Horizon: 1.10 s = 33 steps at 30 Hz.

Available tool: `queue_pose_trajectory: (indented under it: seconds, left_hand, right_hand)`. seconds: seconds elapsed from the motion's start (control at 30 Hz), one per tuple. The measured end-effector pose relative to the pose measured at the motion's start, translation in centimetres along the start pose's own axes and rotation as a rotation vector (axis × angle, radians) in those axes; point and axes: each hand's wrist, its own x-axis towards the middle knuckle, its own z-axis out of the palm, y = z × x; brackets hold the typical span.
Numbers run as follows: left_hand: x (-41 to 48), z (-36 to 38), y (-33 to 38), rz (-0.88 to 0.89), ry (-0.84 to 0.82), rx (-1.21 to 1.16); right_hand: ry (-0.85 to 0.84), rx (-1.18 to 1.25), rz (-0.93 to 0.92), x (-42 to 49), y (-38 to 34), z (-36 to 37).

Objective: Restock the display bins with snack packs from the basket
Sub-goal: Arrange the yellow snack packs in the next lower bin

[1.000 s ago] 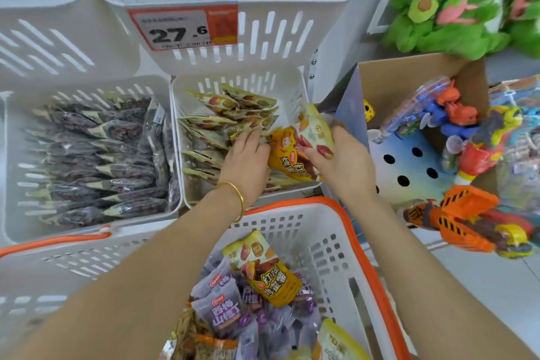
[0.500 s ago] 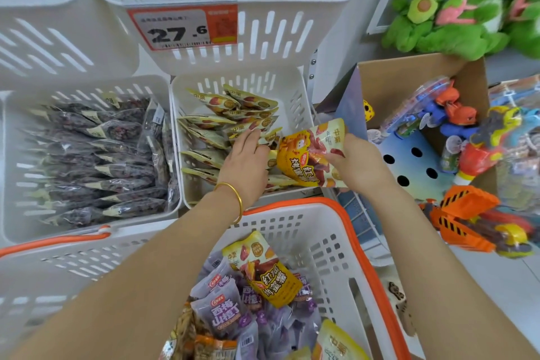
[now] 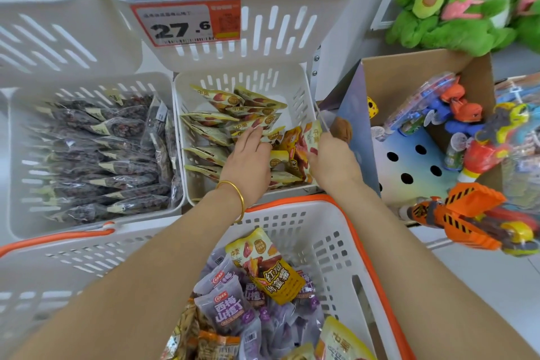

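Yellow snack pack (image 3: 298, 145) was gripped by the curled fingers of the right hand (image 3: 334, 162) at the right side of the middle display bin (image 3: 304, 90), stacked packs (image 3: 222, 120) were pressed by the straight-fingered left hand (image 3: 248, 168), purple and yellow packs (image 3: 271, 272) were seen lying in the near basket (image 3: 295, 222).

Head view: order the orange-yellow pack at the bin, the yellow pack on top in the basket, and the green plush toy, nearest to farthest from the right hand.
1. orange-yellow pack: gripped by the right hand, at the right side of the bin.
2. yellow pack: in the basket, below the hand.
3. green plush toy: far upper right.
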Motion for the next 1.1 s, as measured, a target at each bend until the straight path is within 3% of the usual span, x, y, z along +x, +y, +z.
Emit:
queue_pose_trajectory:
  seconds: [0.2, 0.37, 0.5, 0.6, 0.73, 0.8, 0.93, 1.0, 1.1]
  left_hand:
    - [0.0, -0.1, -0.2, 0.025, 0.023, -0.029]
    - [-0.1, -0.3, -0.3, 0.035, 0.028, -0.040]
    - [-0.5, -0.6, -0.1, 0.064, 0.021, -0.065]
    - [-1.7, -1.7, 0.2, 0.075, 0.053, -0.102]
    - [-5.9, -3.6, 1.5, 0.095, 0.182, -0.219]
    - [-8.8, -4.0, 2.3, 0.103, 0.215, -0.255]
    - [-14.6, -3.6, 2.8, 0.095, 0.131, -0.237]
    - [-17.0, -3.3, 2.8, 0.096, 0.084, -0.218]
    - [-19.6, -3.1, 2.8, 0.097, 0.018, -0.237]
  right_hand:
    - [-0.129, -0.176, -0.024, 0.9, -1.2, 0.8]
    - [0.106, -0.145, -0.042, 0.8, -0.2, 1.4]
    - [-0.007, -0.205, -0.055, 1.2, -1.0, 2.2]
    - [-0.086, -0.063, -0.028, 0.5, -0.4, 0.0]
    - [-0.040, 0.196, -0.044, -4.9, 1.8, -4.3]
    - [-0.156, 0.262, -0.090, -8.9, 1.7, -5.6]
    - [-0.671, 0.205, -0.049, -15.5, 1.2, -5.1]
    - [-0.771, 0.048, -0.072, -17.5, 1.5, -4.1]
    - [-0.770, -0.225, -0.150, -19.4, 2.1, -2.8]
